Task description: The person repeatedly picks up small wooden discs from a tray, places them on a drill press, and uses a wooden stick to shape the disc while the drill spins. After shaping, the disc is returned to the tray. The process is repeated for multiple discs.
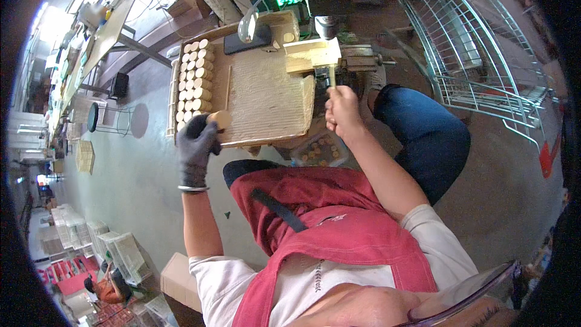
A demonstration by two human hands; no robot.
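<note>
Nearest the lens, lower right: glasses [469, 290], tilted, cut off by the dark rim. Below the work, a red apron [351, 242] over a pale shirt [236, 287].

Left hand [198, 142]: grey glove, at the near left corner of a shallow tray [266, 97]. Grip closed on one round block [223, 119], thumb and fingertips at its side, pale end face showing. Block sits just beside the near end of the stacked rows [195, 75], which run along the tray's left side, ends up.

Right hand [344, 112]: bare, right of the tray. Grip clenched round a slim pale handle [331, 77], upper part clear of the fist, near a small machine [357, 60]. A pale wooden trough [302, 56] beside it, overlapping the tray's far right corner in view.

In the tray: thin strip [229, 88] right of the rows; black phone [257, 39] at the far side, lamp head [247, 26] in front of it. Loose disc [288, 37] near the trough.

Lower down, past the tray's near edge: clear tub [298, 158] of round pieces. Right: wire cart [484, 72]. Far left: cluttered surface [104, 36], stool [93, 118]. Lower left, distant: another person [110, 289].
</note>
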